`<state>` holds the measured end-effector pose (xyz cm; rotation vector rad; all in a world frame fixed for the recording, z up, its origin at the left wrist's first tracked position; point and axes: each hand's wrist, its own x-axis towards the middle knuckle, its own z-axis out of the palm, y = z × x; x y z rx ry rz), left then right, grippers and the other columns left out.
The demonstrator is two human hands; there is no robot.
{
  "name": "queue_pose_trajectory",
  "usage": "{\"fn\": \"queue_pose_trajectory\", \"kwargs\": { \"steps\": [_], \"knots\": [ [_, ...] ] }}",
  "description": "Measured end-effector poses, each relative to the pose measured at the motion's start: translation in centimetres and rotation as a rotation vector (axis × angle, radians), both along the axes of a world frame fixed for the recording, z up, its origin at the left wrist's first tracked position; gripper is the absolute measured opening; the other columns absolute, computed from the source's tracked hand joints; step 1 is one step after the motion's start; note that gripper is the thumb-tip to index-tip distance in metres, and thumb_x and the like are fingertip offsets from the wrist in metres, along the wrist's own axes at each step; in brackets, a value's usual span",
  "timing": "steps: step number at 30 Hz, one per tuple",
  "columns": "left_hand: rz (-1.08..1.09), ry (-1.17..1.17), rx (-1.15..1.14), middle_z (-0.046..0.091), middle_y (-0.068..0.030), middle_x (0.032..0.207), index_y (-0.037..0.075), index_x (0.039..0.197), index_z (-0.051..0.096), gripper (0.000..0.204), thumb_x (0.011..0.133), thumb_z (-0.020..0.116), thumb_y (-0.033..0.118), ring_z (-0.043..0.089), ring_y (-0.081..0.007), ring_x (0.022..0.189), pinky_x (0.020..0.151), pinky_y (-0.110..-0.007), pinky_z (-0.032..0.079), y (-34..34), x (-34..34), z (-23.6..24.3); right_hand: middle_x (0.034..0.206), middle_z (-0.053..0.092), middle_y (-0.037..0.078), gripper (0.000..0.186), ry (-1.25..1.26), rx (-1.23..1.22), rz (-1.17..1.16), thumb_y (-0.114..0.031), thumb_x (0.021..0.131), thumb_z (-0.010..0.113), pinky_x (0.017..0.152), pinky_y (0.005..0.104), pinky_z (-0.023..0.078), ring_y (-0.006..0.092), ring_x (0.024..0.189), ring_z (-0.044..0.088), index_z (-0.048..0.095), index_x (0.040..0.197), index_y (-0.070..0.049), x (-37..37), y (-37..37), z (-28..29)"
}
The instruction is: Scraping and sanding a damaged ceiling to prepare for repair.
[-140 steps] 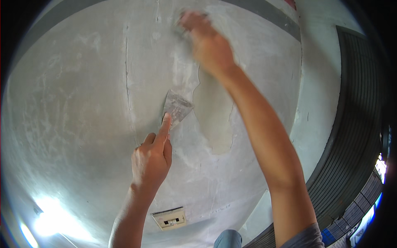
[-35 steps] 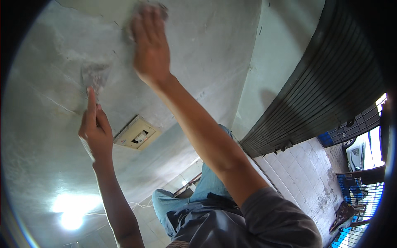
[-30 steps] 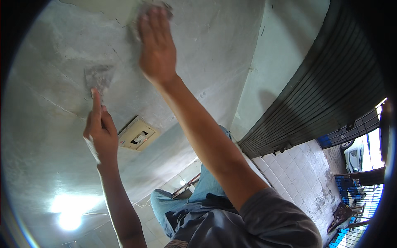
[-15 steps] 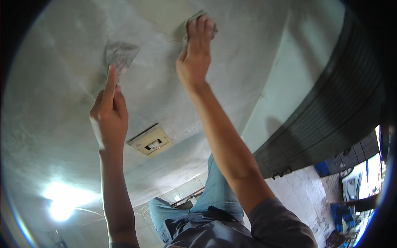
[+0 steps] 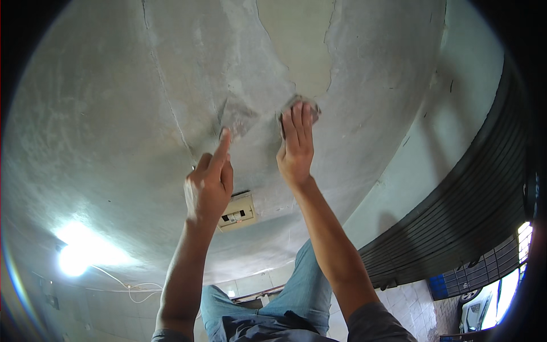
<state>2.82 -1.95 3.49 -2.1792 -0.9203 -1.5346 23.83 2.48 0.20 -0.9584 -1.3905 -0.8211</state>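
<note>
My left hand [image 5: 208, 185] is closed round the handle of a putty knife [image 5: 239, 118], its index finger stretched along the broad, smeared blade. The blade lies on or very near the grey plastered wall [image 5: 171, 194]; contact is hard to judge. To its right, my right hand [image 5: 297, 142] presses a flat, dusty grey pad [image 5: 313, 109] to the wall with its fingers held together. Cloth or sandpaper, I cannot tell which. The pad sits just under the lower end of a beige bare patch [image 5: 299, 45] with ragged edges.
A cream breaker box [image 5: 242, 212] is set in the wall below my hands. At left a bright lamp [image 5: 74, 256] glows beside loose white cable [image 5: 122, 282]. A dark ribbed shutter [image 5: 450, 199] curves along the right. A long crack [image 5: 165, 94] runs down the wall.
The view has shifted, showing more of the beige patch. My left hand with the putty knife has moved right, closer to my right hand, which still holds the pad against the wall.
</note>
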Motion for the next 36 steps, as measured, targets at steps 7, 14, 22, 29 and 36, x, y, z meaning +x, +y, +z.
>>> {"fn": "queue_pose_trajectory", "kwargs": {
  "steps": [7, 14, 22, 29, 36],
  "knots": [
    [0.008, -0.06, 0.04, 0.057, -0.0073, 0.065, 0.017, 0.144, 0.059, 0.053, 0.093, 0.063, 0.003, 0.056, -0.0193, 0.048, 0.046, -0.036, 0.05, 0.6, 0.7, 3.2, 0.147, 0.052, 0.025, 0.047, -0.133, 0.06, 0.021, 0.012, 0.087, 0.052, 0.115, 0.0541, 0.041, 0.0441, 0.14, 0.045, 0.058, 0.134, 0.005, -0.3, -0.2, 7.9],
    [0.049, -0.006, -0.147, 0.056, -0.0072, 0.064, 0.014, 0.144, 0.058, 0.052, 0.094, 0.064, 0.004, 0.057, -0.0181, 0.049, 0.047, -0.036, 0.051, -1.7, -0.4, -1.3, 0.148, 0.052, 0.022, 0.042, -0.221, -0.081, -0.09, 0.0, 0.093, 0.052, 0.114, 0.0526, 0.041, 0.0399, 0.141, 0.047, 0.058, 0.135, 0.002, 2.5, -1.1, -1.4],
    [-0.015, -0.062, -0.027, 0.06, -0.0068, 0.067, 0.016, 0.144, 0.059, 0.053, 0.094, 0.063, 0.0, 0.056, -0.0142, 0.051, 0.048, -0.033, 0.048, 0.1, 0.2, 5.0, 0.148, 0.052, 0.023, 0.045, -0.229, 0.063, 0.027, 0.001, 0.092, 0.051, 0.113, 0.053, 0.041, 0.041, 0.14, 0.047, 0.057, 0.136, 0.004, -0.7, 0.4, 10.7],
    [-0.007, -0.137, -0.057, 0.062, -0.0086, 0.07, 0.016, 0.145, 0.059, 0.054, 0.094, 0.063, -0.001, 0.057, -0.0155, 0.052, 0.05, -0.034, 0.048, -0.7, 0.4, 0.4, 0.149, 0.051, 0.021, 0.045, -0.279, -0.036, -0.017, 0.0, 0.092, 0.049, 0.113, 0.0518, 0.042, 0.0386, 0.141, 0.047, 0.057, 0.137, 0.002, 1.7, -0.8, 2.9],
    [-0.008, -0.072, -0.07, 0.062, -0.0081, 0.069, 0.017, 0.146, 0.057, 0.055, 0.093, 0.063, 0.0, 0.059, -0.017, 0.053, 0.05, -0.035, 0.051, -0.1, -0.5, 1.1, 0.147, 0.053, 0.021, 0.046, -0.26, 0.077, -0.011, 0.001, 0.089, 0.055, 0.112, 0.053, 0.042, 0.039, 0.139, 0.049, 0.058, 0.135, 0.003, -0.2, 0.8, 6.6]
  ]
}}
